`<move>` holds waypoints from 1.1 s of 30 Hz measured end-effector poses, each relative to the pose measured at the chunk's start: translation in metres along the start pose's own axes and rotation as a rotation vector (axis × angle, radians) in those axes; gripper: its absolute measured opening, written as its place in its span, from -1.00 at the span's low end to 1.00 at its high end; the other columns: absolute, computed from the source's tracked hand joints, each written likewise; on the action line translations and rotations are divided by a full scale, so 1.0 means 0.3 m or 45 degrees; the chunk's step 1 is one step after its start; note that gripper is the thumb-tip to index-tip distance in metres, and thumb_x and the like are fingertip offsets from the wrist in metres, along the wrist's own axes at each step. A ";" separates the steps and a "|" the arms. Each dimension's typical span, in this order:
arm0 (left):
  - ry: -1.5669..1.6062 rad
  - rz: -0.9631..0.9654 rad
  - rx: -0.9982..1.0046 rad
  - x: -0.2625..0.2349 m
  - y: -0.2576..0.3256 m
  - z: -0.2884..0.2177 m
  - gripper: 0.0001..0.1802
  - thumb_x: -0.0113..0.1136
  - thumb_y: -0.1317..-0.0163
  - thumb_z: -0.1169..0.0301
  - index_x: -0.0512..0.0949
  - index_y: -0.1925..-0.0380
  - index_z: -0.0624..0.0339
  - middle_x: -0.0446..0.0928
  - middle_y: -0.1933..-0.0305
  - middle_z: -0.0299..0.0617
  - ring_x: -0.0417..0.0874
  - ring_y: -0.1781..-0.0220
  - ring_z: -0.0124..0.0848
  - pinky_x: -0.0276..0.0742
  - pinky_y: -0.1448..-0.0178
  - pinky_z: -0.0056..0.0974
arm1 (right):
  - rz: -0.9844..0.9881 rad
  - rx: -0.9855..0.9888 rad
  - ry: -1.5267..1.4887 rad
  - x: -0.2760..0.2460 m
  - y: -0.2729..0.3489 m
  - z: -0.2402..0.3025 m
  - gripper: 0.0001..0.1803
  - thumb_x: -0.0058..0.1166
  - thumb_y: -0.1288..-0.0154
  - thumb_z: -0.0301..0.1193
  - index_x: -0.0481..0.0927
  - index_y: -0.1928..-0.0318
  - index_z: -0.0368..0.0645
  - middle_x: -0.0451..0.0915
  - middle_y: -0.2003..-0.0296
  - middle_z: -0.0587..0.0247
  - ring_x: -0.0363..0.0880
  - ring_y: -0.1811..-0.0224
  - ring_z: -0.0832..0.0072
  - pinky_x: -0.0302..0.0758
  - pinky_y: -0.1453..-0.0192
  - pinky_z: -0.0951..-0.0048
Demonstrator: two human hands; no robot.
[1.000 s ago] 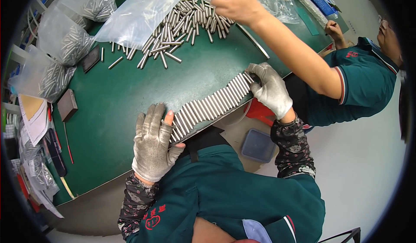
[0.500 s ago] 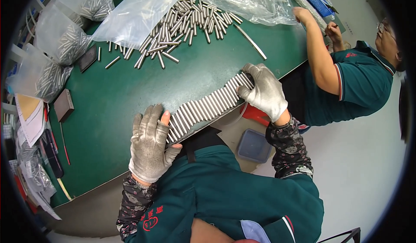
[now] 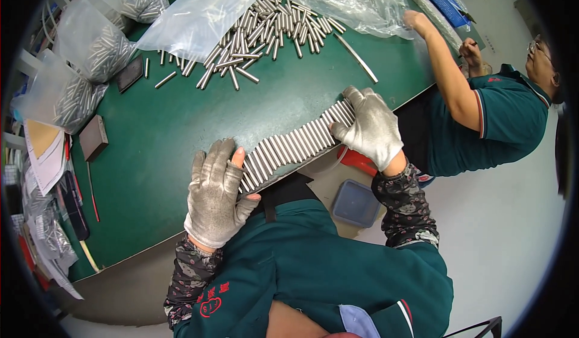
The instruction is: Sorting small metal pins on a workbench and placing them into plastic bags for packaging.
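Note:
A row of steel pins (image 3: 289, 145) lies side by side along the near edge of the green table, its line slightly wavy. My left hand (image 3: 217, 194), in a worn grey-white glove with bare thumb tip and fingertip, rests at the row's left end. Its fingers are stretched out and its thumb stands apart by the table edge. At the right end, my gloved right hand (image 3: 370, 128) curls thumb and fingers round the last pins, covering some of them. Farther back, a loose heap of the same pins (image 3: 283, 27) is partly covered by a clear plastic bag (image 3: 202, 18).
Bags of pins (image 3: 108, 54) line the table's left side, near a dark block (image 3: 93, 138) and a thin red-tipped rod (image 3: 93, 193). A flat metal strip (image 3: 357, 57) lies right of the heap. A co-worker (image 3: 506, 106) works at the right, near a blue basket (image 3: 446, 5).
The view has shifted a little, so the table's contents appear slightly farther right. My left hand is slightly nearer my right hand, which keeps its place at the row's end.

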State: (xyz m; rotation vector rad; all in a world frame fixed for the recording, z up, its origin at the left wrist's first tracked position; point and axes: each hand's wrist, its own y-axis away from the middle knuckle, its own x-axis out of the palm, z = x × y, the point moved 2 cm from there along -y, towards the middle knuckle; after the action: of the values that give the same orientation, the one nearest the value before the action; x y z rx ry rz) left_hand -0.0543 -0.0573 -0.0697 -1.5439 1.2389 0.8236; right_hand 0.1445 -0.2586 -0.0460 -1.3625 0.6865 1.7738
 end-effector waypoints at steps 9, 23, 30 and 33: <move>0.041 -0.017 0.021 0.003 0.001 0.006 -0.16 0.05 -0.18 -0.13 0.25 -0.30 0.26 0.34 -0.25 0.13 0.37 -0.28 0.09 0.15 -0.37 0.19 | -0.154 -0.257 -0.043 0.044 0.003 -0.004 -0.30 0.09 0.19 -0.24 0.50 -0.07 -0.30 0.49 -0.04 -0.18 0.43 -0.11 -0.06 0.38 -0.21 0.09; 0.032 -0.003 0.004 0.007 0.008 0.013 -0.12 -0.06 -0.23 -0.23 0.15 -0.37 0.16 0.30 -0.29 0.12 0.35 -0.31 0.07 0.14 -0.39 0.22 | -0.105 -0.296 -0.100 0.073 0.022 0.053 -0.28 0.12 0.20 -0.24 0.49 -0.09 -0.29 0.39 -0.18 -0.17 0.27 -0.31 -0.08 0.20 -0.38 -0.05; 0.045 -0.040 0.000 0.007 0.007 0.012 -0.15 0.01 -0.20 -0.17 0.22 -0.32 0.22 0.32 -0.27 0.10 0.36 -0.31 0.03 0.17 -0.37 0.19 | -0.066 -0.317 -0.122 0.083 0.020 0.052 -0.25 0.14 0.22 -0.22 0.49 -0.12 -0.23 0.36 -0.22 -0.10 0.21 -0.35 -0.08 0.10 -0.39 -0.19; 0.053 -0.049 0.007 0.009 0.008 0.016 -0.14 0.01 -0.20 -0.18 0.22 -0.32 0.22 0.31 -0.27 0.10 0.36 -0.31 0.03 0.17 -0.37 0.19 | -0.074 -0.281 -0.076 0.083 0.031 0.082 -0.23 0.14 0.24 -0.22 0.49 -0.13 -0.19 0.36 -0.23 -0.07 0.19 -0.36 -0.09 0.07 -0.38 -0.26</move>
State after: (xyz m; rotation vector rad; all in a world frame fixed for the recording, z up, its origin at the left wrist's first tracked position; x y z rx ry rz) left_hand -0.0558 -0.0539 -0.0744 -1.5827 1.2369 0.7664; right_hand 0.1205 -0.2380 -0.0634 -1.4517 0.4245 1.8786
